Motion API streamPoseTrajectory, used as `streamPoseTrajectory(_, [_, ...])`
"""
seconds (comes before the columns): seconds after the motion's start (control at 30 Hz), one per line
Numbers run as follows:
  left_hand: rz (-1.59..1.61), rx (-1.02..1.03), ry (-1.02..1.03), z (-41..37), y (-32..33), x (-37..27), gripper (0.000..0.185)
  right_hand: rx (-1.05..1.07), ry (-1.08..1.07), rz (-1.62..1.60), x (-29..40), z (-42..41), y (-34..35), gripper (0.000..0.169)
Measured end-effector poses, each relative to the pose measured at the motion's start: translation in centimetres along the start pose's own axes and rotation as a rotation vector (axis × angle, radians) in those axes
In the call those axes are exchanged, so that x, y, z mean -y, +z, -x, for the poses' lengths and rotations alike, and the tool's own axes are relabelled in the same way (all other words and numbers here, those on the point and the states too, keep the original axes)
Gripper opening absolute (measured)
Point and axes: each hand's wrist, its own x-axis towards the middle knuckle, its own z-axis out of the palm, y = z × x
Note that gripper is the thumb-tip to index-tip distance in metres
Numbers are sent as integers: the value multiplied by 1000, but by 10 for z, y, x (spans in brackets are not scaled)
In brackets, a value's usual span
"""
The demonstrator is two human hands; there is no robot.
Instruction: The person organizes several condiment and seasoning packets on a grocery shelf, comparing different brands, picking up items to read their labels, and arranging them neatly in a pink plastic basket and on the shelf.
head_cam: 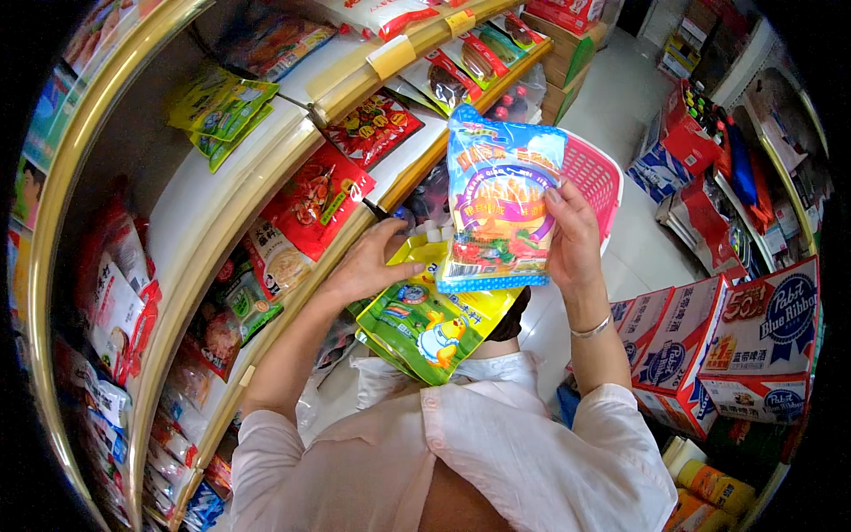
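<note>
My right hand [575,229] grips the right edge of a blue and clear plastic food packet [502,199] with a colourful print, held upright before me. Lower and partly behind it is a yellow-green food pouch [432,326] with a cartoon chick, with what looks like another green pouch under it. My left hand [375,259] lies at the upper left edge of this pouch, thumb on its front and fingers spread, holding it. Behind the blue packet, a pink plastic basket [602,179] shows in part; its contents are mostly hidden.
Shelves with gold-coloured edges [346,253] curve along the left, carrying red seasoning packets [319,199] and green pouches [223,110]. Beer cartons [671,352] stand at the right. Farther off, stacked boxes [691,130] and another shelf [784,173] flank the tiled aisle floor [592,86].
</note>
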Motion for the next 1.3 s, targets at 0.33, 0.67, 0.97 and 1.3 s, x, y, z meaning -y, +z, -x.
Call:
streamPoseTrajectory(0.33, [836,-134,63,2,-13,-68,20,59,-102,33,-14,-12,29,22])
streamPoseTrajectory(0.67, [656,-458,170,-3,1,-75,15,-2,-149,-41,-19,-17,24,23])
streamPoseTrajectory(0.97, [710,-436,95,6,-14,-70,12,120,256,-439,-58,-5,4,33])
streamPoseTrajectory(1.3, [953,-247,-227,-6,-9,-66,18,120,266,-252,-61,15,6,41])
